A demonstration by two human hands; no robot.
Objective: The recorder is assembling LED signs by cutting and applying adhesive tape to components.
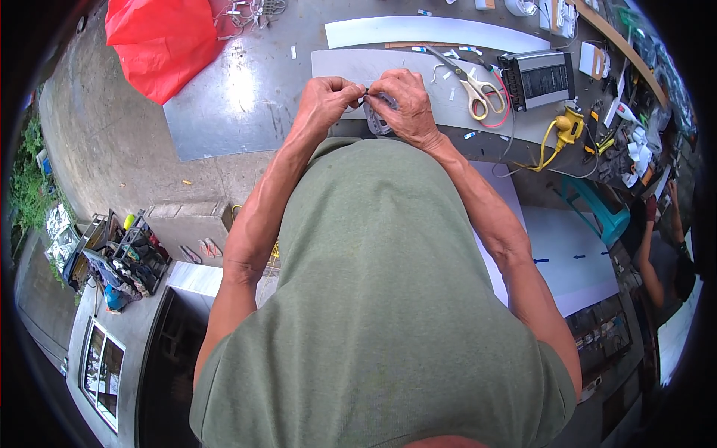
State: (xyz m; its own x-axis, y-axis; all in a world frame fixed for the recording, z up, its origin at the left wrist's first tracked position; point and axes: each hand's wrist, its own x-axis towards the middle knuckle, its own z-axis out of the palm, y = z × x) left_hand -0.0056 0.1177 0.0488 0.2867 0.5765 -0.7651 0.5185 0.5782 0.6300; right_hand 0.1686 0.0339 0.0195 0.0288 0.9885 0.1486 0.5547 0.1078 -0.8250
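Observation:
Over the near edge of a grey board [336, 66], my left hand [327, 103] and my right hand [407, 106] meet with bent fingers. Both pinch a small dark thing [366, 94] at their fingertips; it is too small to name. A greyish, see-through looped thing [378, 121] hangs below my right fingers, and I cannot tell its kind. Scissors with cream and yellow handles [478, 95] lie to the right, on the board. Beside them, a red wire [508, 104] curves near a black and grey ribbed box [536, 79].
A red plastic bag [160, 48] lies on the metal sheet [224, 112] at the left. Beyond the board is a long white strip [433, 32]. A yellow plug with cord [567, 128] and a green stool [597, 213] are at the right. Another person [661, 261] is at far right.

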